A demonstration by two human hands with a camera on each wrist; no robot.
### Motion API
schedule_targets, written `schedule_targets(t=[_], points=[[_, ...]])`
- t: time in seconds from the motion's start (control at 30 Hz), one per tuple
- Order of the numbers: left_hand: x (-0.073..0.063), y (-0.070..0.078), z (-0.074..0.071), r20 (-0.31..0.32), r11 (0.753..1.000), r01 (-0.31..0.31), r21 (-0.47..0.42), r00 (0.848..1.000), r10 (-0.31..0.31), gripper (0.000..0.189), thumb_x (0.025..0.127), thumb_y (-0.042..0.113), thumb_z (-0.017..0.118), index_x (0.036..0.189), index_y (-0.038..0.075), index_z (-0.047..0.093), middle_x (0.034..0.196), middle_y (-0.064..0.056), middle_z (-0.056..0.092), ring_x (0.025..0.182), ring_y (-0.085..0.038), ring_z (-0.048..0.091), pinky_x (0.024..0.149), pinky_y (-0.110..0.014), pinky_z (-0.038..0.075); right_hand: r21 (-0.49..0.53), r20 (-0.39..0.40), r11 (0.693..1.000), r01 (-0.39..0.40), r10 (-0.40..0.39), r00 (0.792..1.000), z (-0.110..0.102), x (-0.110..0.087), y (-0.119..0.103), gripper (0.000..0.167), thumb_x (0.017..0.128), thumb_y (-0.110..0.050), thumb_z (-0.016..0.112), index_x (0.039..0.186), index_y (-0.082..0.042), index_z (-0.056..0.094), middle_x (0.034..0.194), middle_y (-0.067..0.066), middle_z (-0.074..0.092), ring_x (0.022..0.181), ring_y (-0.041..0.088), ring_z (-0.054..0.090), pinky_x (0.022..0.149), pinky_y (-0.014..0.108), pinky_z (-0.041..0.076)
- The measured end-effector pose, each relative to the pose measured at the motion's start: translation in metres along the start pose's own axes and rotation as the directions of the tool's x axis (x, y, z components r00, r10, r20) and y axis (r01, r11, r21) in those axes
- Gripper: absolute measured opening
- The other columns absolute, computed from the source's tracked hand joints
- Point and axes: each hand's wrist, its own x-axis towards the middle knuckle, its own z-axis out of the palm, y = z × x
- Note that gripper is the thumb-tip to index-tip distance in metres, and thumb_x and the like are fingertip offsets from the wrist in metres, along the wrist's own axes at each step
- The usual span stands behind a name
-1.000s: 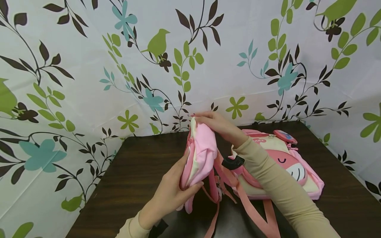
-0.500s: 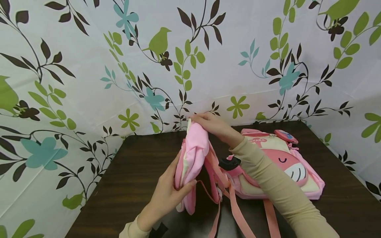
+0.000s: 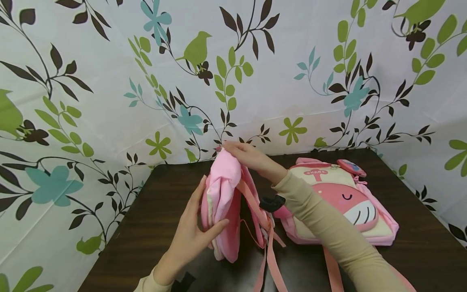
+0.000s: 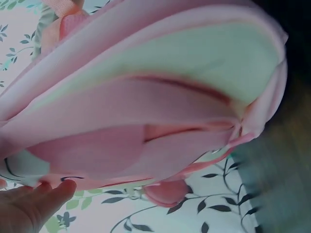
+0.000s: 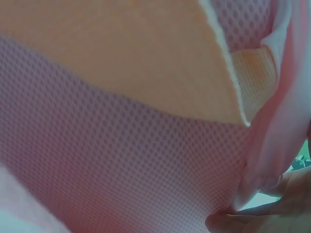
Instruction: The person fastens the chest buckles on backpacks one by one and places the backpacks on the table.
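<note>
A pink and cream child's backpack (image 3: 224, 170) stands edge-on above the table, its side facing me. My left hand (image 3: 186, 231) holds its near side, thumb on the back side and fingers along the front. Those fingers (image 4: 56, 196) lie against the front's whale face in the left wrist view. At the top, my right hand (image 3: 251, 158) grips the upper edge. Its thumb shows beside the pink mesh back panel (image 5: 146, 150) in the right wrist view. Salmon straps (image 3: 271, 259) hang from the back towards the table's near side.
A second pink and cream backpack (image 3: 339, 198) with a whale face lies flat on the right, partly behind my right forearm. A small round pouch (image 3: 352, 167) hangs at its top. The dark wooden table (image 3: 146, 227) meets a leaf-and-bird patterned cloth (image 3: 255, 89) at the back.
Both hands have shifted left with the held backpack, and its mesh side and straps show more. The second backpack stays in place and is less covered by my right arm.
</note>
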Motion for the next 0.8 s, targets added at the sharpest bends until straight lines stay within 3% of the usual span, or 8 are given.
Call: schedule_targets(t=[0.23, 0.4, 0.53, 0.8], points=[[0.006, 0.008, -0.012, -0.052, 0.995, -0.101, 0.019, 0.993, 0.102, 0.109, 0.073, 0.010, 0.090, 0.161, 0.010, 0.024, 0.162, -0.006, 0.031, 0.141, -0.025, 0.041, 0.111, -0.024, 0.036, -0.105, -0.011, 0.994, 0.003, -0.004, 1.000, 0.012, 0.006, -0.002, 0.056, 0.103, -0.051, 0.047, 0.145, -0.015, 0.057, 0.147, 0.004, 0.051, 0.136, 0.021, 0.044, 0.113, 0.045, 0.035], [0.011, 0.014, -0.021, -0.098, 0.986, -0.155, 0.062, 0.982, 0.161, 0.094, 0.084, 0.032, 0.083, 0.158, 0.005, 0.031, 0.160, -0.011, 0.035, 0.141, -0.027, 0.042, 0.112, -0.027, 0.036, -0.160, -0.022, 0.985, -0.071, 0.068, 0.997, 0.018, 0.006, -0.007, 0.066, 0.099, -0.056, 0.051, 0.154, -0.021, 0.044, 0.152, 0.007, 0.041, 0.138, 0.028, 0.040, 0.112, 0.052, 0.034], [0.013, 0.014, -0.025, -0.125, 0.979, -0.177, 0.099, 0.974, 0.189, 0.087, 0.090, 0.048, 0.073, 0.155, 0.004, 0.036, 0.158, -0.010, 0.039, 0.138, -0.027, 0.045, 0.110, -0.025, 0.037, -0.136, 0.003, 0.988, -0.077, 0.078, 0.997, 0.020, 0.005, -0.007, 0.067, 0.099, -0.054, 0.053, 0.156, -0.022, 0.040, 0.153, 0.006, 0.042, 0.139, 0.026, 0.040, 0.114, 0.051, 0.033], [0.018, 0.015, -0.030, -0.146, 0.963, -0.211, 0.169, 0.961, 0.236, 0.082, 0.093, 0.053, 0.067, 0.151, 0.000, 0.042, 0.156, -0.014, 0.041, 0.140, -0.030, 0.043, 0.114, -0.027, 0.033, -0.159, 0.024, 0.984, -0.080, 0.085, 0.996, 0.021, 0.007, -0.004, 0.069, 0.098, -0.057, 0.053, 0.158, -0.028, 0.034, 0.160, 0.003, 0.035, 0.146, 0.027, 0.033, 0.116, 0.052, 0.030]])
